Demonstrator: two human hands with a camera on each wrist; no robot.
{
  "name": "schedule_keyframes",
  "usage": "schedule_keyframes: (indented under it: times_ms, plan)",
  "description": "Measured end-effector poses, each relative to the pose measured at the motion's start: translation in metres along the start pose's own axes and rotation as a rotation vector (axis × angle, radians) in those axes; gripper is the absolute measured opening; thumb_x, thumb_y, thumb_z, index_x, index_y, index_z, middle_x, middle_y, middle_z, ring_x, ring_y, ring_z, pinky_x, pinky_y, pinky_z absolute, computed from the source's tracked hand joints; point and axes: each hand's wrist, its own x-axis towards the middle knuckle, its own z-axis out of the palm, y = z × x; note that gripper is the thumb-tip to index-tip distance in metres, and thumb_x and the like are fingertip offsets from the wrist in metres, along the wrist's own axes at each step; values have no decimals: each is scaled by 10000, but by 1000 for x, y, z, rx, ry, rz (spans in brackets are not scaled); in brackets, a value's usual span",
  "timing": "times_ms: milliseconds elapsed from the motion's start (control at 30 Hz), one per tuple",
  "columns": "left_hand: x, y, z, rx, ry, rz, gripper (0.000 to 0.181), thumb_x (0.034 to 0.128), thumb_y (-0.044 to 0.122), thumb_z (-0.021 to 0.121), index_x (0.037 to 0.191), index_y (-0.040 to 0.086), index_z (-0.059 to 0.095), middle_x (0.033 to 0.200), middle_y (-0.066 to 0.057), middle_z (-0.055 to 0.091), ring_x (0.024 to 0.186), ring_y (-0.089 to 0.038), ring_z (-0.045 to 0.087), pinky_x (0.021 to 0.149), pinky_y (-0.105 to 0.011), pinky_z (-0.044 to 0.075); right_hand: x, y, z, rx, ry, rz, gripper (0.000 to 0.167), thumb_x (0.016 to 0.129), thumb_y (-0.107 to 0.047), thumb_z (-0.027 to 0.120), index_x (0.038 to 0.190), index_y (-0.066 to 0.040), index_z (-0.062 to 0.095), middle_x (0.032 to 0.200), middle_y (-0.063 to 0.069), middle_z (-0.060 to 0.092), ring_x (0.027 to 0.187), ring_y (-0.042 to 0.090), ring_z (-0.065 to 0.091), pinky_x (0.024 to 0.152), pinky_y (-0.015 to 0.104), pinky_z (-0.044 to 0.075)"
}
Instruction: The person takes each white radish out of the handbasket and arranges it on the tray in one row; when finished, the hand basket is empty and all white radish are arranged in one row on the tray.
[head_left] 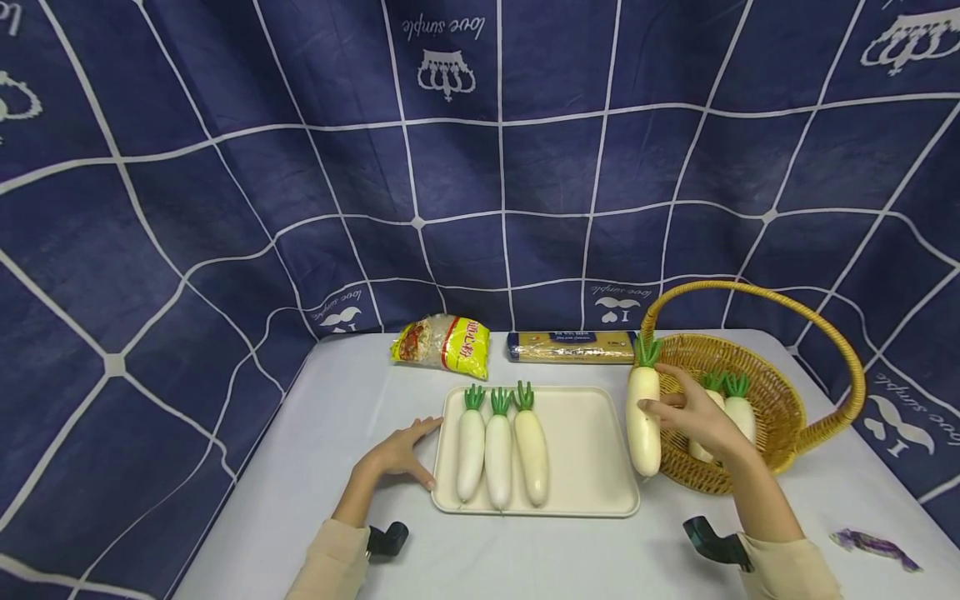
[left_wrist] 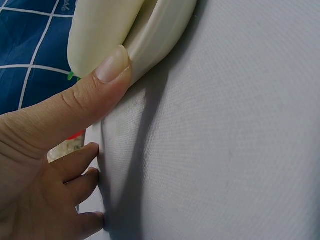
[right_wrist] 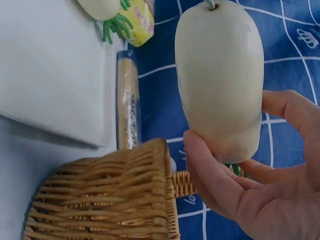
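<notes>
My right hand (head_left: 693,414) grips a white radish (head_left: 643,421) with green tops, held up between the tray's right edge and the basket. The right wrist view shows the thumb and fingers around that radish (right_wrist: 220,80). Three more radishes (head_left: 498,454) lie side by side on the left part of a cream tray (head_left: 585,450). My left hand (head_left: 401,454) is at the tray's left edge, thumb and fingers spread. In the left wrist view its thumb (left_wrist: 112,65) touches the tray rim beside a radish (left_wrist: 100,35).
A wicker basket (head_left: 780,400) with a tall handle stands at the right, holding more radishes (head_left: 738,412). Behind the tray lie a yellow food bag (head_left: 442,343) and a long pasta pack (head_left: 572,347). A purple wrapped item (head_left: 876,546) lies at the front right.
</notes>
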Motion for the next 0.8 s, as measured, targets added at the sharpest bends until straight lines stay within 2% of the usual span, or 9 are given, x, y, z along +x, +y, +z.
schedule_keyframes:
  times_ms: [167, 400, 800]
  plan:
    - [1, 0, 1, -12, -3, 1, 1083, 473, 185, 918, 1426, 105, 411, 1490, -187, 322, 1392, -412, 202, 1098, -616, 185, 3, 0, 5, 16, -10, -24, 800, 907, -256, 617, 1473, 16, 121, 1192, 364, 515, 925, 306, 647, 767, 408, 565]
    - [0, 0, 1, -12, -6, -4, 1080, 476, 179, 918, 1426, 104, 411, 1491, -189, 319, 1393, -412, 202, 1100, -615, 182, 7, -1, 12, 46, -18, -26, 796, 898, -242, 627, 1473, 10, 139, 1130, 321, 554, 909, 267, 639, 746, 347, 566]
    - [0, 0, 0, -8, -14, -9, 1077, 486, 184, 915, 1431, 106, 403, 1495, -190, 309, 1395, -409, 195, 1103, -612, 175, 15, 0, 25, 111, -82, -26, 802, 892, -206, 627, 1473, 0, 114, 1058, 280, 591, 878, 248, 637, 772, 369, 557]
